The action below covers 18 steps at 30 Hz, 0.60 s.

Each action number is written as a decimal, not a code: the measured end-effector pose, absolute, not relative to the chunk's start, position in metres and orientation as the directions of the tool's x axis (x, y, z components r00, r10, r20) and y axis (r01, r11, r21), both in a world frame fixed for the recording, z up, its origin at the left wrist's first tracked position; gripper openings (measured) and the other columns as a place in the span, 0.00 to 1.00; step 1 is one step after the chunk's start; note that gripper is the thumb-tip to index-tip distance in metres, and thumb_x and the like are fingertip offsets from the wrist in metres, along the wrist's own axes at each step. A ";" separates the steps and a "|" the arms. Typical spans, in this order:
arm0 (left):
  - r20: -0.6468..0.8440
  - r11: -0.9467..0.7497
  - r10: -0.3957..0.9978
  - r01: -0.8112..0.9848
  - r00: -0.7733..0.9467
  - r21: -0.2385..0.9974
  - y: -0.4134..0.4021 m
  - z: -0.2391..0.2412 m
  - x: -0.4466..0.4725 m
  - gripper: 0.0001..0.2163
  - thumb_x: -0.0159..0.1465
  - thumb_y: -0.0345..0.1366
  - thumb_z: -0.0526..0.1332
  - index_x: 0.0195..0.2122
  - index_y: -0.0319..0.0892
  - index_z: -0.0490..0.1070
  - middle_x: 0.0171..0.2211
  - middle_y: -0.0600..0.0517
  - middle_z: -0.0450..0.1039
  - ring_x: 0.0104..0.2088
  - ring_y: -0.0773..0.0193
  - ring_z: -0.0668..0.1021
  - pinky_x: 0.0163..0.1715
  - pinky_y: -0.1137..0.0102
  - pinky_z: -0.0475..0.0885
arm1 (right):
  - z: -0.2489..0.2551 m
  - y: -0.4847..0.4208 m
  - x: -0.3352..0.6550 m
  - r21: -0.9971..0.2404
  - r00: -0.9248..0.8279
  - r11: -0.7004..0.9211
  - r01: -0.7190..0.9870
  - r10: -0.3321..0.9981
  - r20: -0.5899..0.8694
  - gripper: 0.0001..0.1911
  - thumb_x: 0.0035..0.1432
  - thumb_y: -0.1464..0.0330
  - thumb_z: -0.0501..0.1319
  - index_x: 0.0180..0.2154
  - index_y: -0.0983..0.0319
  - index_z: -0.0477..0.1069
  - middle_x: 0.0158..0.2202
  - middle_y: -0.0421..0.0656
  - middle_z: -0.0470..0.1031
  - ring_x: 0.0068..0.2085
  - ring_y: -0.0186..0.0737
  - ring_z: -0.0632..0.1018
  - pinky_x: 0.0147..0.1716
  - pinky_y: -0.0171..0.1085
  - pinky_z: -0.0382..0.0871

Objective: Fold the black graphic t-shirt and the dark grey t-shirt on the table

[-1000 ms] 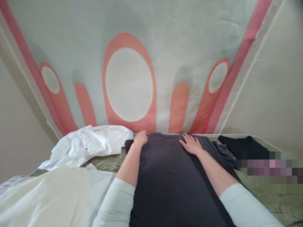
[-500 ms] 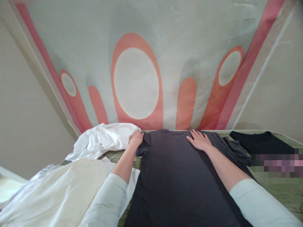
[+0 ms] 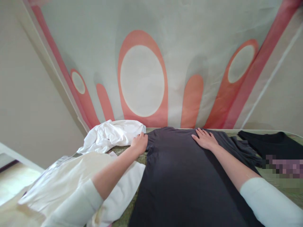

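Note:
A dark grey T-shirt (image 3: 180, 176) lies spread out in front of me, its collar end toward the wall. My left hand (image 3: 139, 143) is at the shirt's left sleeve, fingers curled over the sleeve edge and pinching it. On the upper right part of the same shirt my right hand (image 3: 205, 139) rests flat, palm down, fingers spread. Just beyond my left hand is a crumpled white garment (image 3: 111, 134). Cream and white cloth (image 3: 71, 175) lies under and beside my left forearm.
A black garment (image 3: 265, 140) lies at the far right, partly covered by a pixelated patch. Behind the clothes rises a wall hanging (image 3: 175, 78) with orange and white shapes. The greenish surface (image 3: 129, 208) shows between the garments.
The view has shifted slightly. My left hand has come a little toward me along the sleeve, and my left elbow has swung outward. My right hand stays flat on the shirt.

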State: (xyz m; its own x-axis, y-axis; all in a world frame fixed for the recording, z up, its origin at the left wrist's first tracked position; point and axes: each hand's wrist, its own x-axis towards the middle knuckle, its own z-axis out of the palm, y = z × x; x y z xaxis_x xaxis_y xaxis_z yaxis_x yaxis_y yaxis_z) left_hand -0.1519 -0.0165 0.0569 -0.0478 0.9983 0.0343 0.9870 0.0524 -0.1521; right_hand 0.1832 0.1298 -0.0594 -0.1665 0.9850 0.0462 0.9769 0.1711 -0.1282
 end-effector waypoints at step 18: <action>0.151 0.182 0.972 0.983 -0.180 -0.001 -0.141 0.105 -0.233 0.15 0.49 0.27 0.51 0.37 0.47 0.66 0.40 0.54 0.69 0.44 0.62 0.70 0.44 0.72 0.63 | -0.067 0.134 0.184 -0.162 -0.168 0.178 0.971 0.983 0.076 0.40 0.56 0.46 0.31 0.62 0.62 0.46 0.64 0.41 0.41 0.62 0.47 0.47 0.58 0.53 0.40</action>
